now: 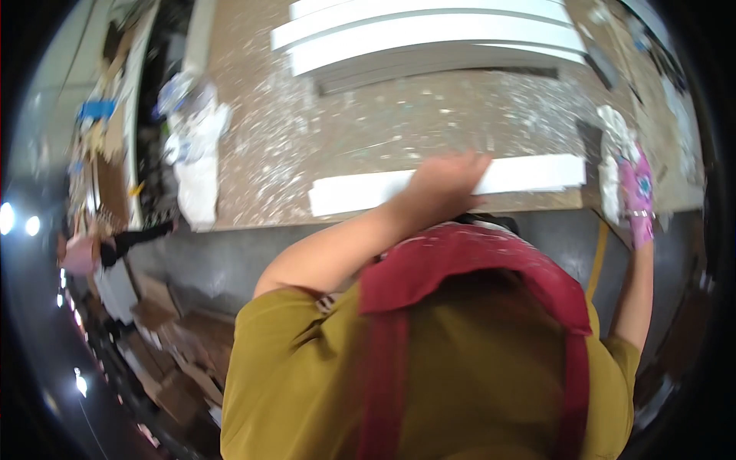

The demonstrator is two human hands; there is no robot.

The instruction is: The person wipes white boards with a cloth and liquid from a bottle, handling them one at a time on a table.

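Observation:
My bare left hand [448,182] reaches across my front over a long white strip [533,174] near the table's front edge. Its fingers look stretched out to the right, slightly smeared by motion; whether they press on the strip is hard to tell. The strip's edges look uneven at the right end, as if several pieces lie stacked. Far to the right, my right hand [638,188] wears a pink glove with a blue pattern and a band at the wrist. It is beside a crumpled white cloth-like thing [612,165] at the table's right; its fingers do not show clearly.
Several long white boards [429,34] lie stacked at the table's far side. A worn brown table [368,126] carries white smears. Crumpled clear and white plastic [195,146] lies at its left edge. Cardboard boxes [180,391] stand on the floor, and another person [88,249] is far left.

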